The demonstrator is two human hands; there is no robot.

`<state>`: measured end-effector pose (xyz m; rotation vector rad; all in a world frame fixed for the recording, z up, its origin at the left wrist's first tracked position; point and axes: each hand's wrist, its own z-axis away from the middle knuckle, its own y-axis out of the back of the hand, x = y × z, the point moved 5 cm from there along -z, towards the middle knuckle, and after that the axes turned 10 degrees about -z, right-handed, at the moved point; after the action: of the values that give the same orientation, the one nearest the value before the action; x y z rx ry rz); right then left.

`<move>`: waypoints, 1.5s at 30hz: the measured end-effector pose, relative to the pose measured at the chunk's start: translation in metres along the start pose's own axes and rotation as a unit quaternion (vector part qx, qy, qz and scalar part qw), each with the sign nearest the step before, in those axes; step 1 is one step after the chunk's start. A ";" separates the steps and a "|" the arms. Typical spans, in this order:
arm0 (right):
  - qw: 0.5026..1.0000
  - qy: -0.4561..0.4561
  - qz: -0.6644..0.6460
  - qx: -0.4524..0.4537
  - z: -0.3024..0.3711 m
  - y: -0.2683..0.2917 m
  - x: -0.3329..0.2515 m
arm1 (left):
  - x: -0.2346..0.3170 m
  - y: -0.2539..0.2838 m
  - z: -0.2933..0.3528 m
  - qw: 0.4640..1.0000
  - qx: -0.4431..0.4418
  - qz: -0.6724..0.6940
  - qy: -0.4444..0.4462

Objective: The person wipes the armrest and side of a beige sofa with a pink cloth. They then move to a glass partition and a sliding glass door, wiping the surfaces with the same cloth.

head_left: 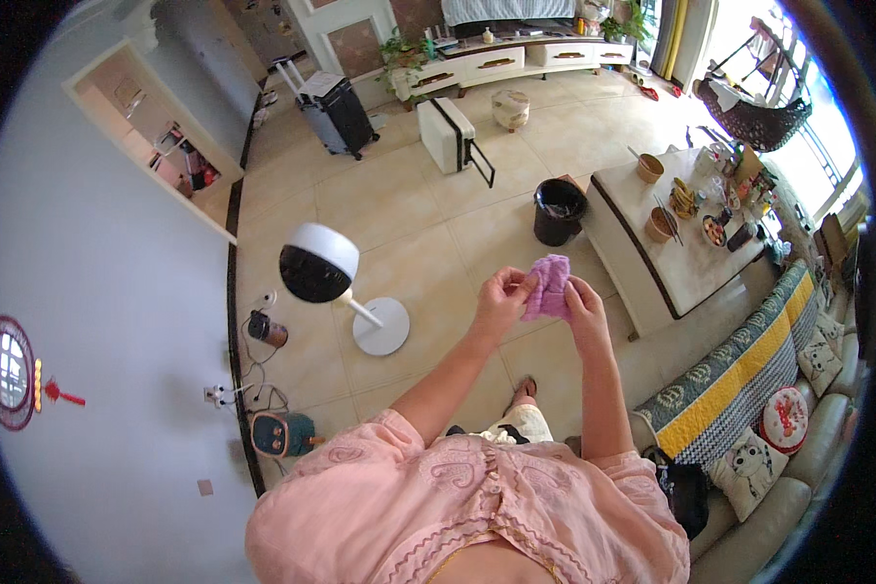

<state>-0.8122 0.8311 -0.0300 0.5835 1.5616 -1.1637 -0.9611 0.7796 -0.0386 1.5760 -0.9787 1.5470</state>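
A small purple cloth (552, 286), bunched and partly folded, is held up in front of me over the tiled floor. My left hand (504, 297) pinches its left edge between thumb and fingers. On the opposite edge, my right hand (584, 302) has its fingers closed on the cloth too. Both forearms reach forward from pink short sleeves. Nearest to the hands, a black trash bin (559, 222) with a liner stands just beyond them.
At left stands a white and black fan (323, 263) on a round base. A low table (628, 243) bears bowls, bananas and chopsticks at right, beside a sofa (798, 496) with cushions. Farther off are a dark suitcase (336, 115), a white suitcase (445, 134) and a stool (510, 109).
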 end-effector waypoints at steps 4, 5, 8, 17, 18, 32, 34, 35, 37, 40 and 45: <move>0.999 -0.027 -0.027 -0.012 -0.083 0.005 -0.001 | -0.008 -0.003 -0.080 1.000 0.001 -0.024 0.008; 0.999 -0.026 -0.019 -0.014 -0.106 0.010 -0.003 | -0.002 -0.006 -0.101 1.000 0.002 -0.016 0.003; 1.000 -0.020 -0.001 -0.018 -0.181 0.025 -0.004 | 0.006 -0.016 -0.172 1.000 -0.016 -0.001 0.007; 0.998 0.004 0.014 -0.062 -0.384 0.019 -0.025 | 0.004 -0.016 -0.358 0.998 -0.015 0.055 -0.012; 0.998 0.000 0.014 -0.055 -0.403 0.016 -0.017 | -0.002 -0.011 -0.375 0.999 -0.008 0.051 -0.011; 0.997 -0.038 0.015 0.060 -0.645 0.002 -0.020 | 0.003 -0.003 -0.662 0.995 -0.095 0.034 0.000; 0.995 -0.050 0.015 0.089 -0.663 0.020 -0.010 | -0.013 -0.016 -0.690 0.990 -0.122 0.067 0.028; 0.993 -0.061 -0.002 0.101 -0.669 0.028 -0.006 | -0.022 -0.024 -0.701 0.987 -0.139 0.063 0.039; 0.987 -0.085 -0.015 0.138 -0.677 0.040 -0.009 | -0.035 -0.046 -0.723 0.981 -0.174 0.060 0.053; 0.981 -0.084 -0.069 0.163 -0.701 0.067 -0.012 | -0.037 -0.087 -0.757 0.969 -0.219 0.097 0.062; 0.984 -0.017 0.066 0.164 -0.760 0.111 -0.039 | -0.027 -0.142 -0.825 0.962 -0.270 0.034 0.030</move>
<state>-1.0493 1.5621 -0.0572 0.8648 1.2888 -1.3320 -1.2152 1.5777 -0.0367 1.1139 -1.2987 1.2204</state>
